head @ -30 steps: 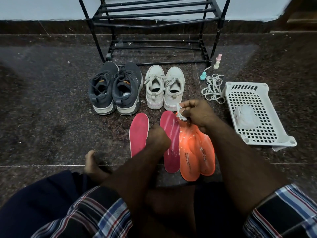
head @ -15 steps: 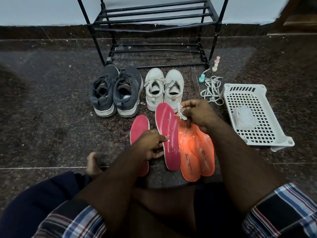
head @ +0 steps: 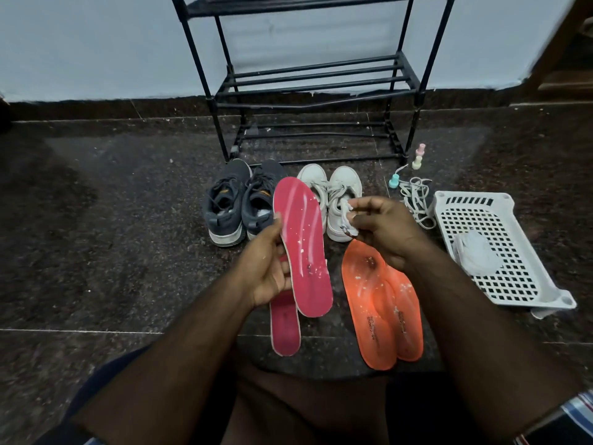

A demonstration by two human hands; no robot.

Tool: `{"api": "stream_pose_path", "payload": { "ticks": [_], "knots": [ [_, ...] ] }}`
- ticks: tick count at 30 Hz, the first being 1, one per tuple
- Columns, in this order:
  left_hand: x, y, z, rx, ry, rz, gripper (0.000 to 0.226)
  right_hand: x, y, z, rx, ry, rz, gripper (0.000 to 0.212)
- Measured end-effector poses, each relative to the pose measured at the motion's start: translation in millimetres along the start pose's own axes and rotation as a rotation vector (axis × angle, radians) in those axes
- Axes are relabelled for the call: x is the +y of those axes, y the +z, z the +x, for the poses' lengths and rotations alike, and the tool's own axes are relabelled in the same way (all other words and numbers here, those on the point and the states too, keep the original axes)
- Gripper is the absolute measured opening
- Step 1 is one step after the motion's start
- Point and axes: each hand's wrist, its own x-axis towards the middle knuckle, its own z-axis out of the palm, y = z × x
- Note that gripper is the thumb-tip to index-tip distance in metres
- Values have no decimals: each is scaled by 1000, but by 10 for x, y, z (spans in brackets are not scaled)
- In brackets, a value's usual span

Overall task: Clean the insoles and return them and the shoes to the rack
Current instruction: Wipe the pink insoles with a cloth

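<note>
Four insoles: two pink (head: 301, 245), two orange (head: 375, 303). Four shoes: two dark (head: 224, 207), two white (head: 343, 194). One rack (head: 317, 81), one basket (head: 500, 252).

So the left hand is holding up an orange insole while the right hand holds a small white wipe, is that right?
Not quite. The insole held up by the left hand is pink, not orange; the head view shows the two orange insoles lying on the floor. The rest holds: the right hand pinches a small white wipe.

Shoes (head: 282, 200) before rack (head: 308, 91), basket (head: 500, 252) to their right
</note>
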Motion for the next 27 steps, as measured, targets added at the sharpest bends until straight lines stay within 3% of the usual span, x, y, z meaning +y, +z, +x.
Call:
{"api": "stream_pose_path", "payload": {
  "ticks": [6,12,16,22,27],
  "knots": [
    [-29,-73,14,-132,106,-178,73,-43,-56,-8,21,29,121,27],
    [-31,-73,120,-271,80,-228,79,-61,-64,18,19,35,204,36],
    [-46,-14,108,-279,38,-241,78,-118,-58,13,15,18,275,39],
    [-19,23,91,-337,36,-248,76,-271,-1,-39,64,-123,225,30],
    [-17,30,82,-380,23,-252,73,-361,58,-63,187,-363,-26,20]
  ]
}}
